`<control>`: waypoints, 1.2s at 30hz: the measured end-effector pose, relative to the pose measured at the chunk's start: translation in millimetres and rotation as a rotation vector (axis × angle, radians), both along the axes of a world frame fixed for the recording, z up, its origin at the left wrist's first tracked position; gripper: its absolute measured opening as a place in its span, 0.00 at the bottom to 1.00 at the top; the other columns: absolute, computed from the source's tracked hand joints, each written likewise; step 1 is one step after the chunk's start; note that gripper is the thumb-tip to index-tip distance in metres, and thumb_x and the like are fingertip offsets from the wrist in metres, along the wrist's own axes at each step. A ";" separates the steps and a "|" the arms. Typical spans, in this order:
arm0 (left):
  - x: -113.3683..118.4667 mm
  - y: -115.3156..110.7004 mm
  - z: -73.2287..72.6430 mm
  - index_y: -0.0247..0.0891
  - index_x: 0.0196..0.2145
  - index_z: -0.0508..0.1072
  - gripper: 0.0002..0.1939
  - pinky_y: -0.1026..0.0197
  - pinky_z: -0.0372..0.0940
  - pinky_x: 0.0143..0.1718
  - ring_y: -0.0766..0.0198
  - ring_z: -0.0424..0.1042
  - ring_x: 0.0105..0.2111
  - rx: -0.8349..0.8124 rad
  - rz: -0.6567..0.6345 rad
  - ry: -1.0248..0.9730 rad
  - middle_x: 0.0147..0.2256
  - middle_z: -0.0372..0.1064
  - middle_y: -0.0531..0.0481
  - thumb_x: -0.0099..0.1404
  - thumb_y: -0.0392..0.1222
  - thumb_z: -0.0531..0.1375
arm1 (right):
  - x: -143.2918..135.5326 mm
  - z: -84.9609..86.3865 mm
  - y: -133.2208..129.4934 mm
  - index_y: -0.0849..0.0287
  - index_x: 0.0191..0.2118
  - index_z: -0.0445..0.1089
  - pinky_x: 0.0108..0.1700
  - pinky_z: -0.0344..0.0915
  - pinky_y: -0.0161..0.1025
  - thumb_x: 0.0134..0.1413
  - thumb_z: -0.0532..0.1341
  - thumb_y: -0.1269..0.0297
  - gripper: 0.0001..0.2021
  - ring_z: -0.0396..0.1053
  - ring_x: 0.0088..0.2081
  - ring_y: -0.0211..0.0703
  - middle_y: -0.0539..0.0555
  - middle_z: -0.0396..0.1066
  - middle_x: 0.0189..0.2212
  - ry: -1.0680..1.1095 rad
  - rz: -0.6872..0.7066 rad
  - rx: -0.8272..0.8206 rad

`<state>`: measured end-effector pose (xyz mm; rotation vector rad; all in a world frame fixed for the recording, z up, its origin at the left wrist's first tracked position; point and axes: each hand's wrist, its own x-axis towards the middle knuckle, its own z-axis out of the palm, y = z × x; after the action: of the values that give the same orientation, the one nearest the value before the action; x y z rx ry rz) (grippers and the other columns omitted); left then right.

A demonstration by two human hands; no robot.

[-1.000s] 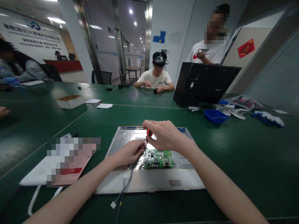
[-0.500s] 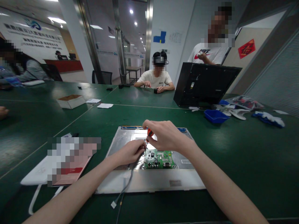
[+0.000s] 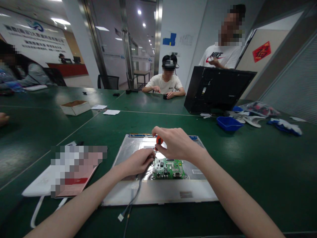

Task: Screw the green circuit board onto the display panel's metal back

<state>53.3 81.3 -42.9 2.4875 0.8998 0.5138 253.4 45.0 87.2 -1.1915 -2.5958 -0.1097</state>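
A silver metal panel (image 3: 160,193) lies flat on the green table in front of me. A small green circuit board (image 3: 168,168) sits on its middle. My right hand (image 3: 177,143) grips an orange-handled screwdriver (image 3: 158,140), held upright with its tip at the board's upper left corner. My left hand (image 3: 137,162) rests on the panel just left of the board, fingertips pinched around the screwdriver's tip. A grey cable (image 3: 132,198) with a white plug runs from under my left hand over the panel's front edge.
A white pad with a blurred booklet (image 3: 66,172) lies to the left. A black monitor back (image 3: 218,89), a blue tray (image 3: 228,123) and gloves (image 3: 284,125) are at the far right. A cardboard box (image 3: 74,107) stands far left. Other people sit and stand across the table.
My hands stay at the board's corner with only slight shifts. The standing person behind the monitor has moved a hand a little.
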 end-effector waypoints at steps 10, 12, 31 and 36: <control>0.4 1.0 -1.6 0.38 0.40 0.66 0.05 0.59 0.60 0.35 0.58 0.68 0.35 0.029 0.022 0.064 0.38 0.70 0.46 0.69 0.35 0.51 | -1.1 -1.9 3.2 0.57 0.44 0.64 0.27 0.42 0.37 0.61 0.56 0.60 0.09 0.68 0.28 0.39 0.52 0.76 0.32 -0.056 -0.078 0.035; 0.9 1.3 -1.7 0.38 0.41 0.66 0.05 0.59 0.61 0.37 0.57 0.68 0.36 0.026 0.015 0.074 0.38 0.70 0.46 0.69 0.35 0.52 | -1.4 -2.4 2.9 0.57 0.44 0.63 0.27 0.43 0.37 0.60 0.57 0.62 0.09 0.68 0.28 0.39 0.52 0.76 0.33 -0.046 -0.070 0.040; 3.6 8.5 -16.1 0.39 0.42 0.68 0.05 0.54 0.63 0.43 0.54 0.71 0.41 0.060 0.058 0.110 0.41 0.72 0.45 0.70 0.36 0.54 | -2.2 -2.7 2.1 0.57 0.45 0.63 0.27 0.44 0.37 0.55 0.57 0.64 0.12 0.67 0.28 0.38 0.51 0.76 0.33 0.000 -0.059 0.026; 2.8 7.0 -14.5 0.39 0.42 0.68 0.05 0.57 0.62 0.39 0.55 0.71 0.38 0.077 0.058 0.138 0.39 0.72 0.46 0.71 0.36 0.53 | -2.1 -1.2 2.9 0.56 0.44 0.64 0.27 0.43 0.37 0.61 0.55 0.59 0.10 0.66 0.26 0.39 0.51 0.75 0.29 -0.055 -0.114 0.034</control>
<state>56.1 88.3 -57.4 2.5991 1.0251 0.4064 251.3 47.9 86.0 -1.3425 -2.5605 -0.2112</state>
